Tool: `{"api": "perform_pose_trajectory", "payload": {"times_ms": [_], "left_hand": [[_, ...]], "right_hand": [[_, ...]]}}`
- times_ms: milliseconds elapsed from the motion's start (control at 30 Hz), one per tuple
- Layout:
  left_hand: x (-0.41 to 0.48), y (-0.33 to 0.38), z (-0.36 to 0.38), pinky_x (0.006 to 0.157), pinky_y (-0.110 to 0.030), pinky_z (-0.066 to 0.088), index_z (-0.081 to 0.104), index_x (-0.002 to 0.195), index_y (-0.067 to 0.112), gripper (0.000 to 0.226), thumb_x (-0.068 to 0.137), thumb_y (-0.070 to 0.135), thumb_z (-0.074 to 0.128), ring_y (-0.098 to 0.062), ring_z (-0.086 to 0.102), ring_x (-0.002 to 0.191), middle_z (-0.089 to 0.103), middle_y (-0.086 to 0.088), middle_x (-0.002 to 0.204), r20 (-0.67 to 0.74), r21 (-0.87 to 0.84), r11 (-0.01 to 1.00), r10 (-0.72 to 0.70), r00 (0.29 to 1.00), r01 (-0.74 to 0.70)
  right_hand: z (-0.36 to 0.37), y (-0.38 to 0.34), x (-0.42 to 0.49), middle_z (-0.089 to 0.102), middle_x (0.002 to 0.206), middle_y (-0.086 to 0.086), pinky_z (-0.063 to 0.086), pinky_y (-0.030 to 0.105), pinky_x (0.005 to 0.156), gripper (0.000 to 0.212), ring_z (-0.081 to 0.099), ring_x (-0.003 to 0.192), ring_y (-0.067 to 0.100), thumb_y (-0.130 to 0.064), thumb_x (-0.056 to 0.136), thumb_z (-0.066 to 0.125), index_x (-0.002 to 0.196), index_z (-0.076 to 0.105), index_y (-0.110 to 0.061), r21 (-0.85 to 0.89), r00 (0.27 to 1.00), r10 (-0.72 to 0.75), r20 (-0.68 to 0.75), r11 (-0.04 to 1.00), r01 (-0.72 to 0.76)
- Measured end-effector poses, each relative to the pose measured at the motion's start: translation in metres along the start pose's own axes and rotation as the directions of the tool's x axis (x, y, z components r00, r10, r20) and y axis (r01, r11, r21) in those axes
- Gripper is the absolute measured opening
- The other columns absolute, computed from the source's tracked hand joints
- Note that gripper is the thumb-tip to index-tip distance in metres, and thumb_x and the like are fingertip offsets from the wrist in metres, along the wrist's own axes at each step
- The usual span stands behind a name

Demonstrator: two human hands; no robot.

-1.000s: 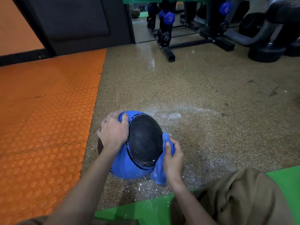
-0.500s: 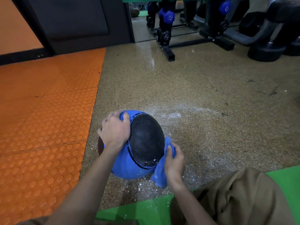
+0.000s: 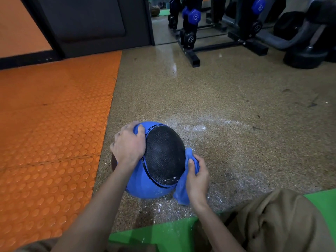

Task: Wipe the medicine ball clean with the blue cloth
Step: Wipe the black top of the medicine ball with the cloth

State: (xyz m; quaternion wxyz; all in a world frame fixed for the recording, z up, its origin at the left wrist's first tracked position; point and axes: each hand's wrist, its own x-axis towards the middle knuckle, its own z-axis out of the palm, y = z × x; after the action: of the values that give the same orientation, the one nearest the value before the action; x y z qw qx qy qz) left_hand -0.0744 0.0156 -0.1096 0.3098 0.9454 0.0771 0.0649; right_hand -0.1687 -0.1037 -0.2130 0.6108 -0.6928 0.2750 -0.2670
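The medicine ball (image 3: 160, 160), blue with a black textured panel facing up, sits on the speckled floor in front of me. My left hand (image 3: 128, 146) lies over its upper left side, fingers curled on the blue surface. My right hand (image 3: 197, 179) grips the bunched blue cloth (image 3: 182, 190) and presses it against the ball's right side. The cloth's lower end hangs below my hand. A few white specks cling to the black panel's lower edge.
White powder is scattered on the floor (image 3: 227, 99) around the ball. An orange studded mat (image 3: 51, 124) lies to the left. A green mat (image 3: 163, 235) and my knee (image 3: 276, 222) are near the bottom. A dumbbell rack (image 3: 190, 30) stands at the back.
My right hand has slid the cloth a little up the ball's right side. The left hand and the ball have hardly moved.
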Motion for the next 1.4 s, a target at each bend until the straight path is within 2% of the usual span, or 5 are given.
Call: {"api": "perform_pose_trajectory", "payload": {"times_ms": [200,500,1033,1233,1400], "left_hand": [[-0.004,0.000,0.001,0.106,-0.051,0.030,0.057,0.126,0.031,0.039,0.093,0.040,0.037,-0.026,0.044,0.127,0.054,-0.001,0.135,-0.009,0.007,1.000,0.014,1.000,-0.014],[-0.008,0.002,0.001,0.107,-0.050,0.028,0.056,0.128,0.029,0.040,0.094,0.038,0.038,-0.026,0.041,0.129,0.051,-0.001,0.138,-0.016,0.010,1.000,0.024,1.000,-0.024],[-0.022,0.003,0.007,0.106,-0.050,0.027,0.054,0.128,0.029,0.039,0.094,0.038,0.038,-0.026,0.038,0.131,0.048,0.002,0.140,-0.059,0.072,0.995,0.075,0.995,-0.071],[-0.022,0.005,0.003,0.107,-0.050,0.027,0.054,0.128,0.029,0.039,0.094,0.037,0.038,-0.027,0.038,0.130,0.048,0.001,0.140,-0.035,0.063,0.996,0.058,0.998,-0.056],[-0.015,0.001,0.001,0.107,-0.049,0.028,0.054,0.129,0.029,0.040,0.094,0.037,0.037,-0.029,0.039,0.129,0.048,-0.001,0.139,-0.025,0.051,0.998,0.035,0.999,-0.034]], "right_hand": [[-0.001,-0.004,-0.006,0.058,0.104,-0.006,0.032,-0.002,0.080,0.020,0.049,0.095,-0.015,-0.011,0.091,0.054,0.109,0.062,-0.012,-0.083,0.984,-0.177,-0.009,0.981,0.176],[-0.002,-0.003,-0.001,0.059,0.105,-0.002,0.036,0.014,0.081,0.022,0.053,0.094,0.008,-0.013,0.092,0.052,0.112,0.061,-0.010,-0.074,0.991,-0.136,0.001,0.988,0.136],[-0.005,-0.002,0.001,0.057,0.099,-0.005,0.035,0.015,0.080,0.017,0.048,0.090,0.001,-0.011,0.092,0.052,0.105,0.062,-0.009,-0.103,0.982,-0.186,-0.045,0.978,0.181],[0.001,0.019,0.003,0.061,0.091,0.005,0.034,0.022,0.069,0.017,0.058,0.090,0.025,-0.009,0.093,0.049,0.103,0.062,-0.005,-0.043,0.986,0.159,-0.048,0.986,-0.162],[-0.001,-0.010,-0.007,0.057,0.098,-0.006,0.032,0.001,0.079,0.021,0.048,0.090,-0.003,-0.018,0.090,0.050,0.101,0.064,-0.007,-0.087,0.961,-0.268,-0.070,0.961,0.262]]}}
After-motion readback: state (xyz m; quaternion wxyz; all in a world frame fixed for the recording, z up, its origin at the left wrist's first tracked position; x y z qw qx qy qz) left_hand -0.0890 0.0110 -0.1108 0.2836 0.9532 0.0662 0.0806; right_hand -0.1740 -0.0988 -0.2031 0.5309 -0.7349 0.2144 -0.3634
